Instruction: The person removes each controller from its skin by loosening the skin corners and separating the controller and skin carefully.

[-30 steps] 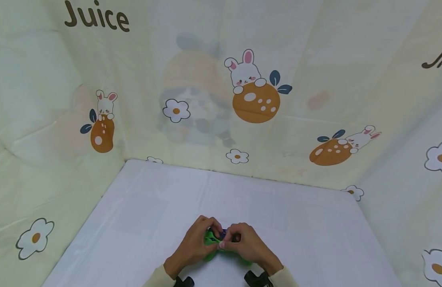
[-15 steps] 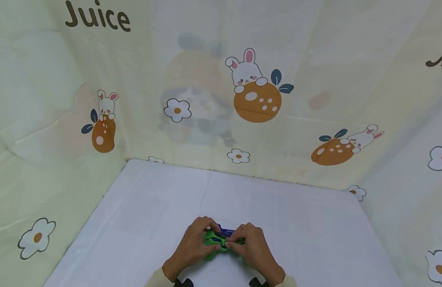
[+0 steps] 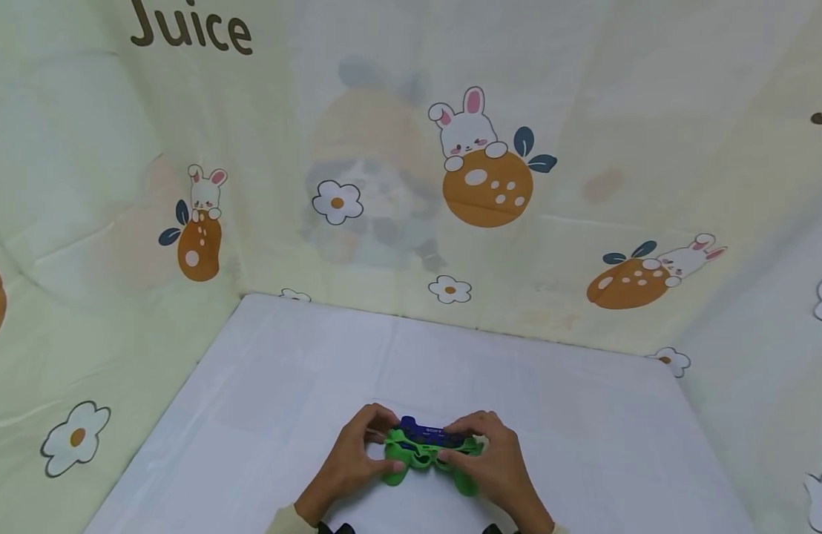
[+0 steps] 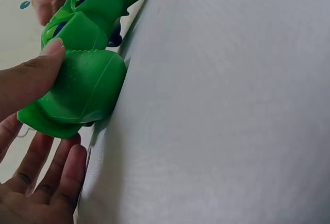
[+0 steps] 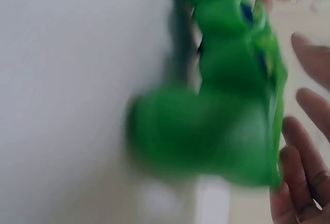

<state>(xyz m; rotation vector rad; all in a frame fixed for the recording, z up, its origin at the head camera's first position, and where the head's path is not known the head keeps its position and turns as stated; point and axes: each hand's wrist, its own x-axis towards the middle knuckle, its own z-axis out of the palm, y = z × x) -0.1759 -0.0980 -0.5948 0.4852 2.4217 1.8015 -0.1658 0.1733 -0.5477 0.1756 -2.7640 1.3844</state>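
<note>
A dark blue game controller [image 3: 416, 431] with "SONY" lettering sits low over the white table, partly inside a green rubbery cover [image 3: 465, 483]. Blue top edge and centre stay bare; the two green handles point toward me. My left hand [image 3: 352, 454] holds the left side, thumb on the cover and fingers behind. In the left wrist view that thumb lies on the dotted green handle [image 4: 85, 87]. My right hand [image 3: 496, 460] curls about the right side, thumb on the cover's front edge. The right wrist view shows the right handle [image 5: 201, 131] blurred, several fingers spread behind it.
The white tabletop [image 3: 357, 348] stretches out beyond the hands. A pale cloth [image 3: 384, 245] printed with rabbits, oranges and flowers stands as walls at the back and both sides. Black straps or devices show at both wrists.
My right hand has moved from the cover's centre out to its right side. More of the blue controller and both green handles now show. The left hand has shifted slightly along the left side.
</note>
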